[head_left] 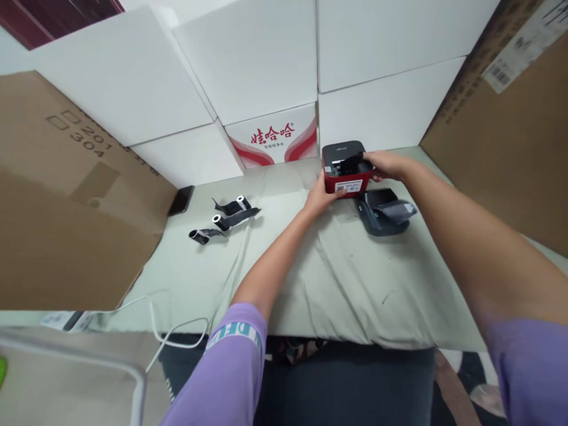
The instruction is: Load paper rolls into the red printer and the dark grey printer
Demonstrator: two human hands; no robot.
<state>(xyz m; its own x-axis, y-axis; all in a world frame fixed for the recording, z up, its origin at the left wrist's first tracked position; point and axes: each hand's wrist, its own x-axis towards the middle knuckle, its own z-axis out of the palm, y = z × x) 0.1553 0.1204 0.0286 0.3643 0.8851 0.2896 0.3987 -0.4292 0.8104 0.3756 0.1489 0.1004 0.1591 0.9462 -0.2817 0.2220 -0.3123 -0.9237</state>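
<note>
A small red-and-black box-shaped printer [348, 177], with a white label on its front, stands on the cloth-covered table against the white boxes. My left hand [320, 196] is closed around its left front side, thumb across the label. A black paper strip [352, 162] sticks up from the slot in its top. At the printer's right side, my right hand [385, 165] has curled fingers pinching the strip's end; the fingertips are partly hidden. Just in front lies a dark handheld printer [381, 222] with a grey strip [397, 211] coming out of it.
Several small rolls with loose black paper [222, 223] lie on the left of the table [284, 266]. A dark phone [181, 201] rests beside the left cardboard box [66, 207]. Another cardboard box [510, 154] stands at the right. A white cable [153, 313] hangs over the front edge.
</note>
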